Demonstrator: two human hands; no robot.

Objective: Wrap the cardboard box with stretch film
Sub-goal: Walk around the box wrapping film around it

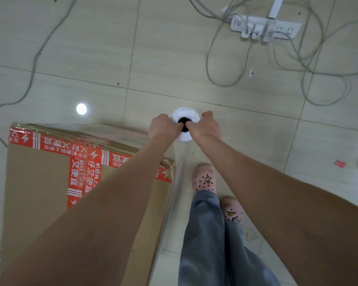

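Cardboard box [39, 182] on tiled floor [174, 58], lower left of view, sealed with red printed tape [56, 144].

Stretch film roll [185, 114] held upright just past the box's far right corner, seen end-on: white with a dark core.

Left hand [162, 126] and right hand [208, 125] both clamp the roll's top end, fingers curled in at the core.

Clear film [180, 162] runs from the roll down the box's right side; a glossy layer covers its far top edge.

Pink clogs [204, 179] and grey trousers [205, 244] right of the box.

Power strip [277, 27] with tangled cables [215, 75] well beyond the box.
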